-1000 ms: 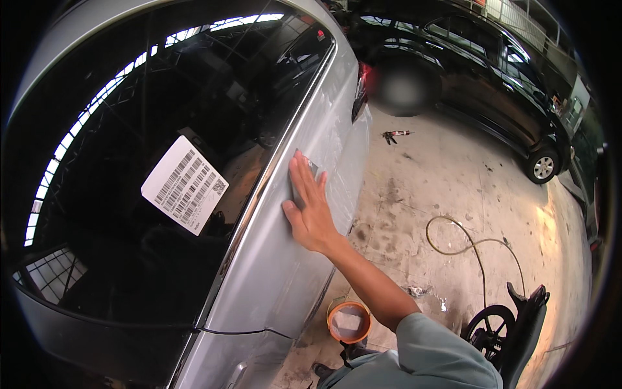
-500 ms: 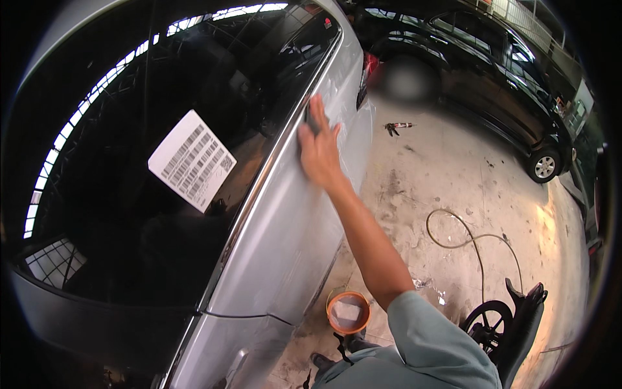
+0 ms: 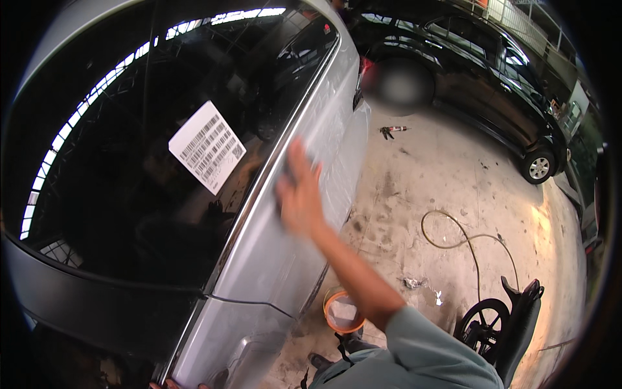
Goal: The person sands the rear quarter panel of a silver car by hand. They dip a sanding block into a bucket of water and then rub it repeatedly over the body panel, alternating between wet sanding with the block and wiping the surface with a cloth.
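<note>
My right hand (image 3: 301, 201) presses a small dark grey pad (image 3: 298, 172) against the silver car's side panel (image 3: 259, 253), just below the trim along the dark side window. Motion blurs this hand, and its fingers hide much of the pad. The panel under it looks wet and streaked. At the lower edge, only the fingertips of my left hand (image 3: 173, 385) show, spread on the car near the window's lower corner. A white label sheet (image 3: 208, 148) with barcodes is on the dark glass.
An orange bucket (image 3: 343, 312) with greyish liquid stands by my feet. A caulking gun (image 3: 392, 131) and a looped hose (image 3: 447, 247) lie on the stained concrete floor. A black wheeled stand (image 3: 499, 330) is at lower right; a black car (image 3: 466, 78) is parked beyond.
My right hand has slid down and left along the panel with the pad, toward me. Fingertips of my left hand have come into view at the bottom. The view has shifted slightly.
</note>
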### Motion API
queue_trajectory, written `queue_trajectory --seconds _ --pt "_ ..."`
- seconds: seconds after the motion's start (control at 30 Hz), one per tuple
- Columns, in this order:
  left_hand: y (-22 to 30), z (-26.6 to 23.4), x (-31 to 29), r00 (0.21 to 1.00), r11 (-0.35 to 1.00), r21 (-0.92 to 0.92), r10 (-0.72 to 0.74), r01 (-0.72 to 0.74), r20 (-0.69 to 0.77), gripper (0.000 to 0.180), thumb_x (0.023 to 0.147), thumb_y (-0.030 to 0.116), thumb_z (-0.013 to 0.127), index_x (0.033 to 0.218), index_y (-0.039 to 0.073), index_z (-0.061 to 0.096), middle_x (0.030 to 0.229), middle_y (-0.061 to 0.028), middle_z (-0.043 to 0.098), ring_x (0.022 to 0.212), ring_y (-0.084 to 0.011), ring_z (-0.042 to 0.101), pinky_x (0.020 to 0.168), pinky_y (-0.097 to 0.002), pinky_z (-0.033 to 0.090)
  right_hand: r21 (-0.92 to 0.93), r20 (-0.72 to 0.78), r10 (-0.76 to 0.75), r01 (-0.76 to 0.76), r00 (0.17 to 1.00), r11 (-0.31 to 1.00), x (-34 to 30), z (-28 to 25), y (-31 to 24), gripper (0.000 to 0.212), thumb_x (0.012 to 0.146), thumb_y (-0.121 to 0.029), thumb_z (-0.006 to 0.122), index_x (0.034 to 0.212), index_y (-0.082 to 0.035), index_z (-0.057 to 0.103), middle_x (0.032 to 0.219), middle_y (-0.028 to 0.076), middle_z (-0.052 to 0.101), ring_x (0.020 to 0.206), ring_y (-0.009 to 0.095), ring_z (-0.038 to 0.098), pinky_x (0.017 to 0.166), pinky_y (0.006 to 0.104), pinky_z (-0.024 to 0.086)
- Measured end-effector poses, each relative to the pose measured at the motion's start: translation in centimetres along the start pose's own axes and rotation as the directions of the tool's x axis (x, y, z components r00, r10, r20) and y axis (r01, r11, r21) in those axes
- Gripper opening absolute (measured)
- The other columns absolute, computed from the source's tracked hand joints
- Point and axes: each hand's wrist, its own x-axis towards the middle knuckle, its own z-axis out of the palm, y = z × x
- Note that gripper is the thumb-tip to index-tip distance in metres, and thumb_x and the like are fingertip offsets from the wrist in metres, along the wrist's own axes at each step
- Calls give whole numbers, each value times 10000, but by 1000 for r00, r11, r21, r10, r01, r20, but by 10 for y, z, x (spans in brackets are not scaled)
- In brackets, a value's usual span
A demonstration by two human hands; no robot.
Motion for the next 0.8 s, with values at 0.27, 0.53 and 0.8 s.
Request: queue_trajectory --seconds 0.27,0.53,0.8 --pt "10 2 -1 1000 997 -71 29 -28 11 559 911 505 416 1246 63 487 1333 -249 413 1220 -461 374 942 -580 309 9 -74 169 -169 983 986 39 -14 21 663 876 -258 392 1446 -53 124 1495 176 138 1380 327 155 1038 650 52" --pt "7 -1 2 997 997 -52 60 -62 -37 552 922 497 401 1236 53 495 1327 -249 422 1217 -447 389 950 -564 309 -124 -57 78 -85 995 989 13 -5 12 651 884 -226 375 1445 -41 102 1499 179 116 1385 316 139 1046 639 64" --pt "-5 -8 -2 997 999 8 41 -40 -65 555 922 489 403 1231 38 500 1309 -249 445 1226 -445 387 962 -551 297 -133 188 20 6 982 991 -53 -15 -58 716 850 -243 432 1434 6 100 1496 178 134 1384 324 137 1054 623 79"
